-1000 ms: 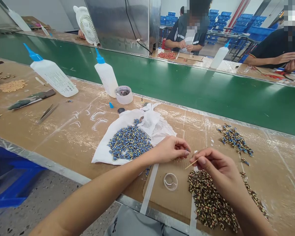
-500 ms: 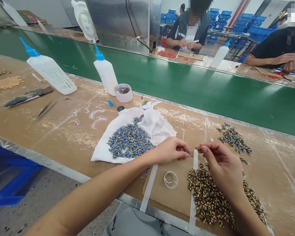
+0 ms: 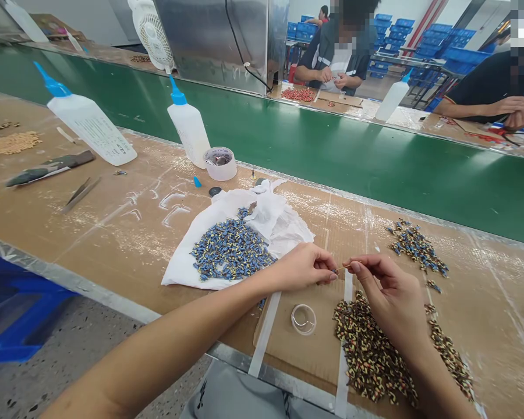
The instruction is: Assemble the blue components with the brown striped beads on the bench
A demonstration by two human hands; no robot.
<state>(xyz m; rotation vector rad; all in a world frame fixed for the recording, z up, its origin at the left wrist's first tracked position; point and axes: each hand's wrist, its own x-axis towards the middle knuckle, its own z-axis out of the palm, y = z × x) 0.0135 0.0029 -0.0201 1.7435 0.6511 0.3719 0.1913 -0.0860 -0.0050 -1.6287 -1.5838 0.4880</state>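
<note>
Thin stick (image 3: 343,267) between the two hands, over cardboard; right hand (image 3: 390,299) pinches it, thumb against fingers. Left hand (image 3: 303,266) closed at fingertips on tiny bluish piece (image 3: 334,270), mostly hidden, at stick's tip. Clear cup (image 3: 293,321) below, brown-yellow pile (image 3: 369,355) under right hand, blue pile (image 3: 229,250) on white sheet (image 3: 181,267).

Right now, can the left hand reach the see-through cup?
Probably yes: the cup sits on the cardboard near the left hand, nothing between them. But that hand seems to pinch a tiny blue piece, by the stick in the right hand.
</note>
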